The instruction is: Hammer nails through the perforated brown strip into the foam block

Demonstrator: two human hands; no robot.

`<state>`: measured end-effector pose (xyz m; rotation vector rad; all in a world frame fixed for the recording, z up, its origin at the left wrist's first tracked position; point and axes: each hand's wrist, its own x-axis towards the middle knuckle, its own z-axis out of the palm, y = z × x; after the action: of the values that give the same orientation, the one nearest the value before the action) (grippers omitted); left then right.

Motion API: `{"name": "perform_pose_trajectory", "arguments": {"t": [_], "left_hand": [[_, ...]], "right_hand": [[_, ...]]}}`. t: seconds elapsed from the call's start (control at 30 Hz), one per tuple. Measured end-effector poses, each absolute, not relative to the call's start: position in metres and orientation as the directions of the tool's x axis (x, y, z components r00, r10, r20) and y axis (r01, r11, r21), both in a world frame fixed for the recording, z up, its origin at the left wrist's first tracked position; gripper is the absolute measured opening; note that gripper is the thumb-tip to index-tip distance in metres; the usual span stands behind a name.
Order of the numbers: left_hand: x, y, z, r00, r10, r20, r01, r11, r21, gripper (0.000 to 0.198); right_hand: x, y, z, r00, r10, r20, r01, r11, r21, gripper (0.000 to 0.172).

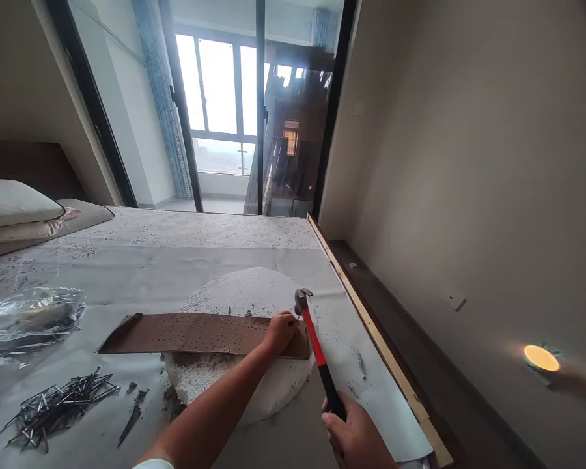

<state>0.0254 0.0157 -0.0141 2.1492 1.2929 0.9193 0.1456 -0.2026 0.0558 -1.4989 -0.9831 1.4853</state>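
Note:
My right hand (pixel 352 426) is wrapped around the black grip of a claw hammer (pixel 314 335) with a red shaft. The hammer's metal head is raised just above and right of my left fingertips. My left hand (pixel 280 332) rests on the right end of a brown board (pixel 195 332) dotted with rows of small holes. Its thumb and fingers pinch a nail, mostly hidden by the fingertips. Under the board lies a round white foam slab (pixel 254 286) with crumbs and dark bits around it.
A pile of loose nails (pixel 58 407) lies at the lower left, below a clear plastic bag (pixel 32 319). White sheeting covers the bed, edged by a wooden rail (pixel 371 322) on the right. Pillows (pixel 19 205) sit at far left; a lit wall lamp (pixel 542 358) is at right.

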Motion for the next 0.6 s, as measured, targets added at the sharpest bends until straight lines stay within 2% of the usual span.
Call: {"name": "perform_pose_trajectory", "arguments": {"t": [0.1,0.27,0.43,0.6], "left_hand": [[0.0256,0.0142,-0.0134,0.331,0.891,0.309,0.563,-0.45,0.694,0.019],[0.0245,0.0137,-0.0119,0.323,0.903,0.283,0.588,-0.426,0.687,0.02],[0.0234,0.0132,-0.0118,0.335,0.907,0.255,0.572,-0.411,0.71,0.023],[0.0229,0.0135,-0.0133,0.335,0.903,0.271,0.597,-0.425,0.681,0.022]], "right_hand": [[0.1462,-0.205,0.0611,0.012,0.933,-0.36,-0.086,-0.358,-0.93,0.02],[0.1477,-0.2037,0.0616,0.014,0.903,-0.429,-0.005,-0.429,-0.903,0.019],[0.1478,-0.2073,0.0607,0.025,0.9,-0.436,-0.107,-0.431,-0.896,0.021],[0.1448,-0.2064,0.0542,-0.017,0.899,-0.438,-0.032,-0.438,-0.898,0.018]]}}
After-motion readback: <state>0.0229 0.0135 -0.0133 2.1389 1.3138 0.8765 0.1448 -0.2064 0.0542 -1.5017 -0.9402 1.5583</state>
